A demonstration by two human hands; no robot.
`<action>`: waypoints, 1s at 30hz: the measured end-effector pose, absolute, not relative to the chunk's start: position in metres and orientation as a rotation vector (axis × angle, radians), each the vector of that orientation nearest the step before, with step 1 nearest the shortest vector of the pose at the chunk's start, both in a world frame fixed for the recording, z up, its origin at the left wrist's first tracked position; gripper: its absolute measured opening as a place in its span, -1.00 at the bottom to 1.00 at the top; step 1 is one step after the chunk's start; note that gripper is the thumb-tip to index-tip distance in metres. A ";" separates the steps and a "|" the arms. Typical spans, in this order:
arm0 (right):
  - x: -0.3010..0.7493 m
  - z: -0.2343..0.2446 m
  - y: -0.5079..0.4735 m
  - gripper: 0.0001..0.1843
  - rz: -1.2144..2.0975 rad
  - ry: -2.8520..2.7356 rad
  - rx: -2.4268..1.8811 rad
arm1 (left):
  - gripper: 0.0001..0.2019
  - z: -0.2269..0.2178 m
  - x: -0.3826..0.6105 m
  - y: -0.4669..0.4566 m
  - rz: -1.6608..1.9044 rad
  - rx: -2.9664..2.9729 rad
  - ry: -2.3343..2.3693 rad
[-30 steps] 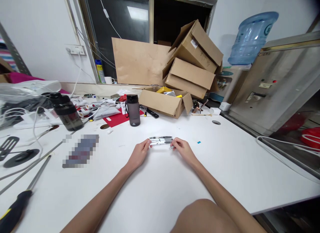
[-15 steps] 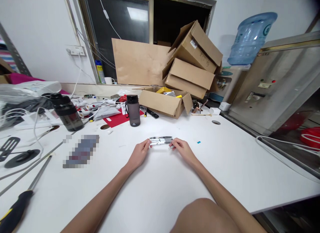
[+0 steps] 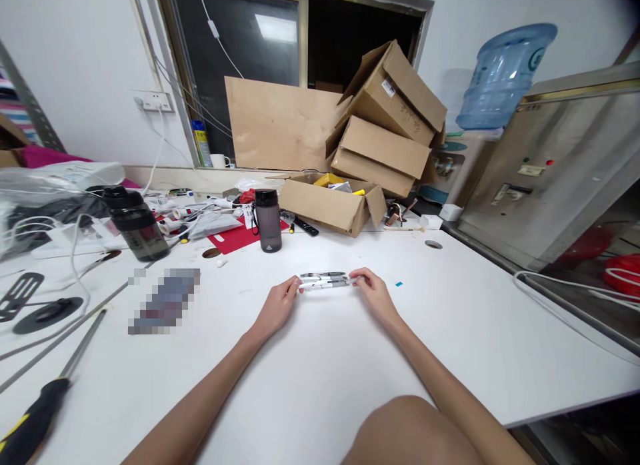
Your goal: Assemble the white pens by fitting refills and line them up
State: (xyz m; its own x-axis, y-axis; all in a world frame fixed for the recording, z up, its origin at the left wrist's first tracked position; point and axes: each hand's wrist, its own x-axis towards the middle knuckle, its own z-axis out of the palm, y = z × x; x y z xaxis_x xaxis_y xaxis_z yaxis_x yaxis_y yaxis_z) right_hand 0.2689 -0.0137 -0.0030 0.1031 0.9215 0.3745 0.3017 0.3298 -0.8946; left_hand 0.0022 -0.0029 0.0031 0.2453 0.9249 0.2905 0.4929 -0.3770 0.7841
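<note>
No lettering can be read anywhere on the white worktop [image 3: 450,332]. The grey bottle [image 3: 267,220] near its far edge carries a small pale logo, too small to make out. A white label on the top cardboard box [image 3: 395,85] and a mark on the blue water jug [image 3: 505,72] are likewise illegible.

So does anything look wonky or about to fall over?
Yes: the top cardboard box on the stack by the window sits tilted, leaning on the box below. The pens between the left hand and right hand look fine.
</note>
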 end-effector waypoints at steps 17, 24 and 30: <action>0.268 0.006 -0.021 -0.81 0.439 -1.560 -1.110 | -0.58 0.006 0.003 -0.005 1.006 1.995 1.289; 0.266 0.007 -0.022 -0.82 0.474 -1.571 -1.088 | -0.57 0.006 0.003 -0.005 1.018 1.980 1.289; 0.267 0.006 -0.021 -0.81 0.482 -1.556 -1.090 | -0.58 0.004 0.003 -0.004 1.030 1.976 1.280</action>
